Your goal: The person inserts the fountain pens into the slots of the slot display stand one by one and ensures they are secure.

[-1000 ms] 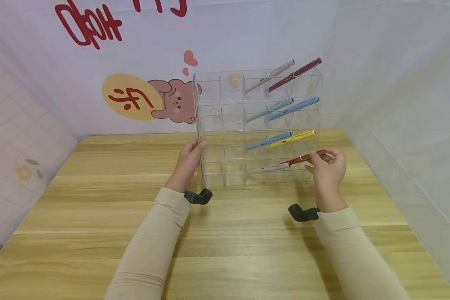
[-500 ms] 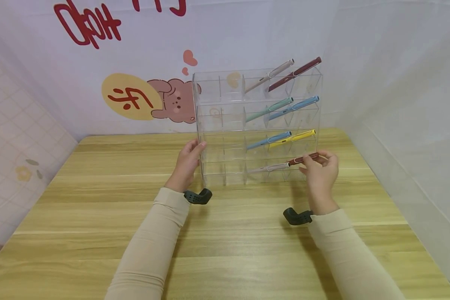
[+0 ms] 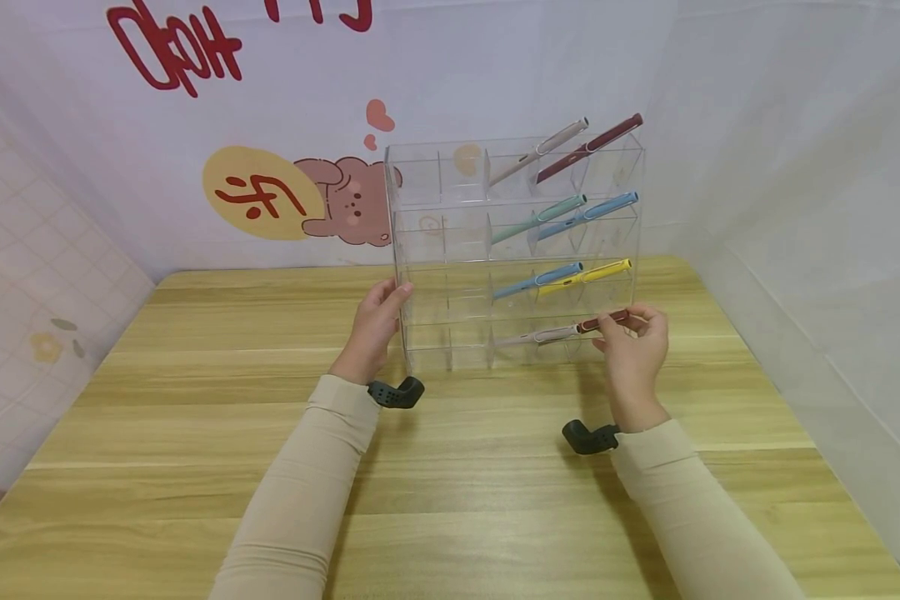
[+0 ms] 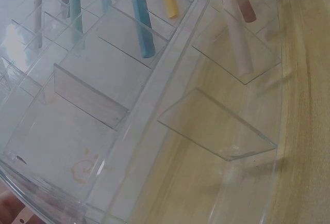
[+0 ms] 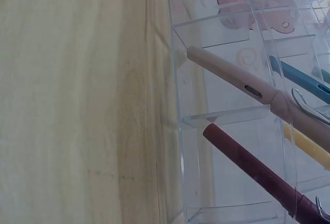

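A clear acrylic rack (image 3: 420,352) with rows of compartments stands upright on the table. My left hand (image 3: 373,327) grips its left side edge, thumb at the front. Low on the right, my right hand (image 3: 636,354) pinches the cap end of a dark red pen (image 3: 591,323). That dark red pen (image 5: 247,162) slants into a bottom-row compartment in the right wrist view. Beside it a pale pinkish pen (image 3: 555,334) leans in the neighbouring compartment. Only a bit of the left fingers (image 4: 9,207) shows in the left wrist view; the right hand is outside its own wrist view.
Higher rows hold a yellow pen (image 3: 596,272), a blue pen (image 3: 547,278), another blue pen (image 3: 598,213), a green pen (image 3: 547,217), a pale pen (image 3: 547,147) and a dark red pen (image 3: 596,146). Behind the rack hangs a printed white cloth (image 3: 300,108). The table (image 3: 450,500) is wooden.
My right hand has moved left, sliding the dark red pen deeper into its bottom-row compartment. The left hand and the rack have stayed in place.
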The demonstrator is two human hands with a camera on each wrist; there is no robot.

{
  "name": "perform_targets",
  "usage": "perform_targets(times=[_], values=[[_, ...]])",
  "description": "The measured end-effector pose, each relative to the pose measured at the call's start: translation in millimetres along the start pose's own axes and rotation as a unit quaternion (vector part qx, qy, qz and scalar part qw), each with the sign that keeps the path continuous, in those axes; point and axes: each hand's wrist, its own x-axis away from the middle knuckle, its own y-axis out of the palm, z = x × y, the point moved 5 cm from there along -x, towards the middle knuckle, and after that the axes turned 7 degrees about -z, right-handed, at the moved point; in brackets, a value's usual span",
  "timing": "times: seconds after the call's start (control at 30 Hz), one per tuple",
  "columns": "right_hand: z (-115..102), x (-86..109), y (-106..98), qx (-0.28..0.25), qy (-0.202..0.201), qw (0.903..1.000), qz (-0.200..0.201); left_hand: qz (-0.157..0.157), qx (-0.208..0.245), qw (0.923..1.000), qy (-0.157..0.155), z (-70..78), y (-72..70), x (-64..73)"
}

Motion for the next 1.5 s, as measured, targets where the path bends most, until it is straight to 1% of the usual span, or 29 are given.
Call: perform_targets(times=[0.27,0.6,0.87,1.07,1.27,1.5], values=[[1.5,0.7,1.5,0.003,0.007,1.0000,-0.002,0.001,-0.001,1.0000,-0.004,0.5,-0.1,0.0],[1.7,3.6,3.1,0.038,-0.013,0.9992,-0.006,-0.002,0.001,1.0000,-0.001,-0.7,-0.4,-2.9],[5.3,3.4,3.0,0.041,-0.012,0.9990,-0.011,-0.001,0.003,1.0000,0.000,0.3,0.0,-2.8],[5.9,5.0,2.6,0.047,-0.026,0.9984,-0.016,0.000,0.002,1.0000,0.002,0.9,0.0,-2.9],[7.0,5.2,0.5,0.055,-0.032,0.9978,-0.020,0.001,0.005,1.0000,0.001,-0.1,0.1,-2.9],[6.2,6.0,-4.2,0.081,-0.037,0.9958,-0.019,-0.009,-0.005,0.9999,-0.004,1.4,0.0,-1.0]])
